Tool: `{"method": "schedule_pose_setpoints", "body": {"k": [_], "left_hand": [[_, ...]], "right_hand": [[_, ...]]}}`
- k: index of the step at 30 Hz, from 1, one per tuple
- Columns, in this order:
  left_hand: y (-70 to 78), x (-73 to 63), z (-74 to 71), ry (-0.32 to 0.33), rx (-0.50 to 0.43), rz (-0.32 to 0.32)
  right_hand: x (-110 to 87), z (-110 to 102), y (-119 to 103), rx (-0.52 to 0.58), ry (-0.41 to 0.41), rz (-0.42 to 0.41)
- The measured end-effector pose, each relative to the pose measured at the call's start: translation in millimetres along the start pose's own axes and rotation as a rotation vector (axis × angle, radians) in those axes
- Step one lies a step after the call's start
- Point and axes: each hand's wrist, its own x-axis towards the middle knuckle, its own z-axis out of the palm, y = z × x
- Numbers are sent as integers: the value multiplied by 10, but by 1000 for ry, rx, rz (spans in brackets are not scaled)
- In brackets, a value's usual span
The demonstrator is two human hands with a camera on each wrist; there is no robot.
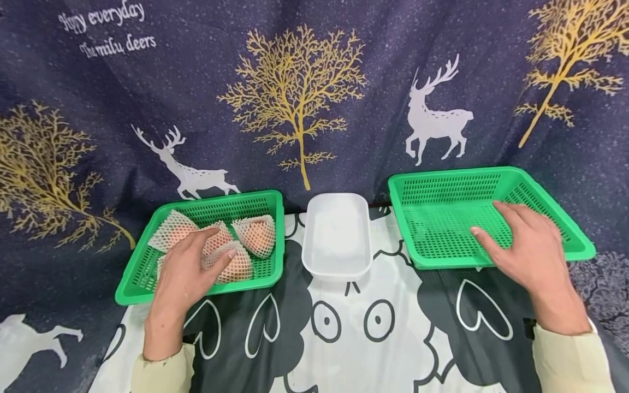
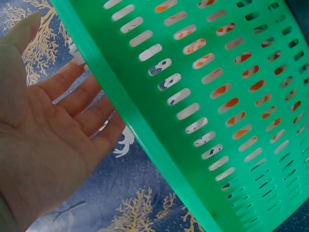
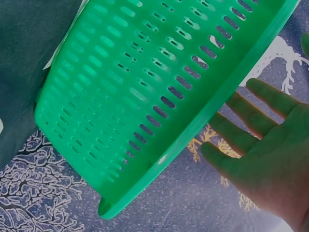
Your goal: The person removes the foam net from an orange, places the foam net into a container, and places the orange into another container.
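Note:
My left hand (image 1: 184, 273) hovers over the near side of the left green basket (image 1: 279, 240), fingers loosely bent and thumb apart. Several orange-pink fruits in white foam nets lie in that basket; one netted fruit (image 1: 256, 236) is at its right end, and another netted fruit (image 1: 239, 267) is beside my thumb. Whether the fingers touch any fruit, I cannot tell. In the left wrist view the fingers (image 2: 84, 92) pass behind the basket's rim. My right hand (image 1: 533, 248) is above the right green basket (image 1: 442, 218), fingers spread and holding nothing. No fruit shows in that basket.
Between the baskets stands a white plastic tray (image 1: 338, 234). Everything sits on a black-and-white patterned cloth (image 1: 354, 349). A dark blue curtain (image 1: 373, 54) printed with deer and golden trees hangs right behind the baskets.

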Motion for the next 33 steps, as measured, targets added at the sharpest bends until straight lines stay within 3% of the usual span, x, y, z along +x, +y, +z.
{"method": "schedule_pose_setpoints", "body": {"k": [7, 16, 28, 33], "left_hand": [[34, -6, 11, -10, 17, 13], [37, -13, 47, -56, -30, 25], [19, -23, 32, -133, -40, 9], [33, -24, 26, -133, -59, 30]], "right_hand": [[-2, -10, -62, -1, -3, -11], [53, 25, -240, 46, 7, -68], [155, 120, -617, 116, 42, -219], [201, 207, -803, 137, 86, -304]]}}
